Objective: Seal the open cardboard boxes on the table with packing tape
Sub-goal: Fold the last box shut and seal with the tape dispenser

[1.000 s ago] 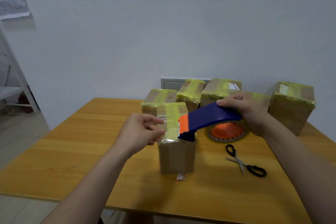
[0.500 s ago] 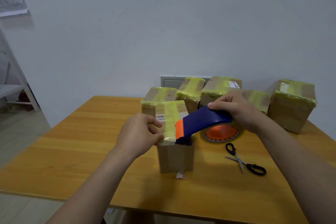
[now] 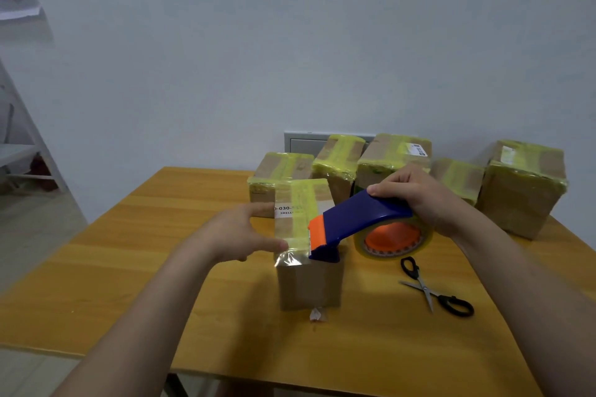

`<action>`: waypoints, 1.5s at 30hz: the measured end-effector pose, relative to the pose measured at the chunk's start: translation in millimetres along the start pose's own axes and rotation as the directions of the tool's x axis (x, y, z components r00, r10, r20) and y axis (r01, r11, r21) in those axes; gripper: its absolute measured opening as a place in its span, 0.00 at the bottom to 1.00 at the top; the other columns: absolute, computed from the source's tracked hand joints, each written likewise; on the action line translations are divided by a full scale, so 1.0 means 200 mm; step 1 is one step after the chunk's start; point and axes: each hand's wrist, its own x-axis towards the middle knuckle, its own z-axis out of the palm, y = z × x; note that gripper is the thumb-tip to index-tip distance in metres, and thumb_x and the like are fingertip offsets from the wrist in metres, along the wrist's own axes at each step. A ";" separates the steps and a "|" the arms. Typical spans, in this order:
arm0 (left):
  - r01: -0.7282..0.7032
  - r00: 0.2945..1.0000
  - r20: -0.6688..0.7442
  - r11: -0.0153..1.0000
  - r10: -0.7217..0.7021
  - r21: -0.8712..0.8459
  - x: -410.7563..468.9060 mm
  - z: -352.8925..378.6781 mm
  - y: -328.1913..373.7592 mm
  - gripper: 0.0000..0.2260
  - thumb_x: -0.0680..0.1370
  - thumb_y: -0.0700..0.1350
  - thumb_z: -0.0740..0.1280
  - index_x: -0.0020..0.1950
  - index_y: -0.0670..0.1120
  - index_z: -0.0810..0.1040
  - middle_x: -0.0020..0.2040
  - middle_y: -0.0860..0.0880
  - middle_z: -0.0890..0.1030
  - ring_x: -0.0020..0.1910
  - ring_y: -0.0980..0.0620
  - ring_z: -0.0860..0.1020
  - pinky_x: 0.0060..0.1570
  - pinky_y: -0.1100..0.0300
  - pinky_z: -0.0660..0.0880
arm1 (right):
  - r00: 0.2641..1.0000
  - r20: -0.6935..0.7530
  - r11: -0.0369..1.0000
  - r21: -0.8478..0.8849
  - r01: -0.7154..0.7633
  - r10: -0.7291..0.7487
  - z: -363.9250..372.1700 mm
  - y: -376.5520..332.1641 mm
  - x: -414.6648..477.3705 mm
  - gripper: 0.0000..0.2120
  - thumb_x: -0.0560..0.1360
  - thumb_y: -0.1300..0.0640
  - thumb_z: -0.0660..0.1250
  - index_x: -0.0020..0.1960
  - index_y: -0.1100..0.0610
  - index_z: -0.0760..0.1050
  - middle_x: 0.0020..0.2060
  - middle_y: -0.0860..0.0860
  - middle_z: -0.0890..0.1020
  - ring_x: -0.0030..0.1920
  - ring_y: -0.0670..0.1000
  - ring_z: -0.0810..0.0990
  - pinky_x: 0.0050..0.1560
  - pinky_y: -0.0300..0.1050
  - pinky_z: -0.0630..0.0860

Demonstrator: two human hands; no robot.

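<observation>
At the middle of the table point(image 3: 129, 267), close in front of me, stood the box point(image 3: 309, 284) I was sealing. A strip of yellowish tape point(image 3: 301, 213) ran along its top, with its long axis pointing straight away from me toward the wall. The near end of the strip reached the box's front edge, where a short clear tab stuck out over the front face, not yet pressed down.

My right hand point(image 3: 422, 200) was wrapped round the handle of the tape dispenser point(image 3: 361, 216). The dispenser's orange-tipped nose sat on the near right corner of the box top, and its roll hung off to the right of the box. My left hand point(image 3: 235, 235) came in from the left with its fingers loose and spread, grasping nothing; only the thumb tip touched the tape at the front edge.

I judged that the next move hinged on that tab. It lay between my left thumb and the dispenser's nose, and the left hand was the nearer. That hand could pin and smooth the tab downward while the right tilted the cutter to sever the tape.

Behind stood the sealed boxes point(image 3: 522, 190), lined up near the wall. The scissors point(image 3: 432, 287) lay to the right, and a scrap point(image 3: 317, 314) sat at the box's foot.
</observation>
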 end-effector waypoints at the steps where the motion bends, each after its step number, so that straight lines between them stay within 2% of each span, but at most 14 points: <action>1: -0.042 0.998 0.049 0.995 0.047 -0.094 0.01 0.01 -0.01 0.37 0.74 0.53 0.78 0.79 0.63 0.65 0.59 0.56 0.77 0.56 0.51 0.79 0.50 0.57 0.77 | 1.000 0.007 1.000 0.012 0.000 -0.001 0.00 0.00 0.01 0.16 0.71 0.44 0.67 0.33 0.54 0.82 0.28 0.53 0.81 0.29 0.46 0.77 0.33 0.33 0.73; 4: -0.207 0.975 -0.107 0.974 0.197 -0.093 0.11 0.08 -0.01 0.31 0.82 0.45 0.69 0.82 0.57 0.62 0.76 0.52 0.68 0.70 0.53 0.69 0.62 0.61 0.68 | 1.000 0.024 1.000 0.027 -0.003 0.003 0.00 0.01 0.03 0.16 0.72 0.44 0.68 0.33 0.54 0.82 0.28 0.53 0.81 0.29 0.46 0.78 0.34 0.32 0.73; 6: -0.283 0.946 -0.203 0.947 0.251 -0.150 0.20 0.13 0.04 0.25 0.84 0.44 0.64 0.81 0.55 0.64 0.78 0.51 0.68 0.74 0.52 0.69 0.70 0.56 0.69 | 0.999 0.035 1.000 0.028 -0.010 0.009 -0.01 0.03 0.05 0.17 0.72 0.44 0.68 0.33 0.55 0.82 0.29 0.54 0.81 0.30 0.46 0.78 0.34 0.33 0.73; 8: -0.299 0.944 -0.197 0.940 0.266 -0.167 0.29 0.19 0.10 0.22 0.86 0.46 0.61 0.80 0.55 0.66 0.79 0.50 0.68 0.75 0.46 0.71 0.73 0.46 0.70 | 0.999 0.051 0.999 0.036 -0.013 0.011 -0.01 0.03 0.06 0.17 0.72 0.44 0.68 0.33 0.55 0.82 0.29 0.54 0.80 0.30 0.47 0.77 0.35 0.34 0.74; 11: -0.268 0.956 -0.111 0.963 0.271 0.035 0.39 0.28 0.12 0.21 0.87 0.52 0.56 0.82 0.54 0.64 0.84 0.49 0.59 0.83 0.47 0.53 0.80 0.43 0.56 | 0.998 0.059 0.999 0.044 -0.018 0.016 -0.04 0.06 0.06 0.18 0.72 0.43 0.67 0.35 0.57 0.82 0.30 0.55 0.81 0.31 0.47 0.78 0.36 0.33 0.74; 14: -0.242 0.963 -0.077 0.957 0.257 0.160 0.44 0.32 0.07 0.22 0.87 0.58 0.52 0.82 0.59 0.60 0.85 0.54 0.52 0.84 0.50 0.45 0.79 0.37 0.54 | 0.997 0.078 0.998 0.054 -0.032 0.028 -0.05 0.09 0.05 0.19 0.72 0.42 0.66 0.38 0.58 0.82 0.31 0.54 0.82 0.32 0.46 0.79 0.38 0.31 0.74; 21: -0.229 0.964 -0.061 0.921 0.260 0.315 0.43 0.32 0.07 0.25 0.85 0.64 0.49 0.83 0.62 0.55 0.85 0.55 0.50 0.84 0.51 0.44 0.80 0.40 0.55 | 0.985 0.165 0.991 0.114 -0.073 0.053 -0.13 0.13 0.01 0.17 0.74 0.46 0.66 0.31 0.52 0.81 0.28 0.50 0.81 0.30 0.45 0.78 0.42 0.35 0.74; 28: -0.196 0.970 -0.045 0.874 0.240 0.444 0.39 0.30 0.12 0.35 0.79 0.74 0.48 0.83 0.61 0.55 0.85 0.54 0.51 0.84 0.50 0.47 0.79 0.41 0.57 | 0.989 0.125 0.991 0.090 -0.095 0.083 -0.17 0.16 0.02 0.17 0.73 0.44 0.67 0.35 0.57 0.81 0.29 0.51 0.81 0.31 0.45 0.78 0.41 0.36 0.73; 30: -0.188 0.977 0.004 0.860 0.212 0.475 0.42 0.27 0.16 0.35 0.80 0.73 0.51 0.84 0.58 0.55 0.85 0.52 0.52 0.84 0.47 0.47 0.80 0.40 0.55 | 0.991 0.113 0.992 0.095 -0.078 0.067 -0.16 0.16 0.02 0.17 0.73 0.44 0.67 0.34 0.55 0.81 0.29 0.51 0.80 0.29 0.45 0.77 0.38 0.33 0.73; 34: -0.121 0.993 0.026 0.944 0.119 0.306 0.48 0.30 0.22 0.31 0.80 0.64 0.59 0.81 0.53 0.61 0.83 0.49 0.57 0.83 0.44 0.49 0.76 0.36 0.58 | 0.993 0.105 0.994 0.090 -0.055 0.046 -0.16 0.17 0.02 0.18 0.72 0.41 0.69 0.35 0.55 0.82 0.31 0.55 0.81 0.31 0.48 0.78 0.38 0.33 0.74; 37: -0.142 0.974 -0.109 0.915 0.196 0.376 0.45 0.38 0.20 0.27 0.84 0.63 0.53 0.79 0.53 0.62 0.83 0.48 0.57 0.83 0.44 0.49 0.76 0.37 0.60 | 0.992 0.118 0.993 0.106 -0.053 0.040 -0.16 0.20 0.01 0.19 0.73 0.41 0.68 0.33 0.56 0.81 0.29 0.54 0.80 0.30 0.48 0.77 0.43 0.38 0.74; 39: -0.159 0.968 -0.126 0.918 0.217 0.364 0.43 0.38 0.18 0.26 0.85 0.63 0.51 0.80 0.53 0.61 0.84 0.49 0.55 0.84 0.45 0.47 0.77 0.39 0.60 | 0.990 0.135 0.992 0.115 -0.054 0.039 -0.16 0.20 0.00 0.18 0.75 0.45 0.66 0.32 0.55 0.79 0.28 0.51 0.79 0.30 0.46 0.77 0.45 0.40 0.74; 42: -0.162 0.968 -0.117 0.911 0.221 0.378 0.42 0.37 0.17 0.27 0.85 0.64 0.49 0.80 0.53 0.61 0.84 0.48 0.55 0.84 0.45 0.46 0.78 0.40 0.59 | 0.990 0.129 0.993 0.102 -0.061 0.047 -0.19 0.20 -0.01 0.18 0.74 0.45 0.66 0.34 0.58 0.79 0.28 0.51 0.80 0.30 0.46 0.77 0.41 0.34 0.75; 45: -0.147 0.972 -0.109 0.904 0.207 0.402 0.41 0.38 0.19 0.35 0.80 0.72 0.46 0.81 0.54 0.60 0.85 0.49 0.53 0.84 0.44 0.46 0.79 0.39 0.57 | 0.992 0.097 0.991 0.103 -0.090 0.080 -0.26 0.21 -0.03 0.18 0.72 0.45 0.67 0.35 0.60 0.79 0.29 0.51 0.80 0.30 0.46 0.78 0.38 0.33 0.74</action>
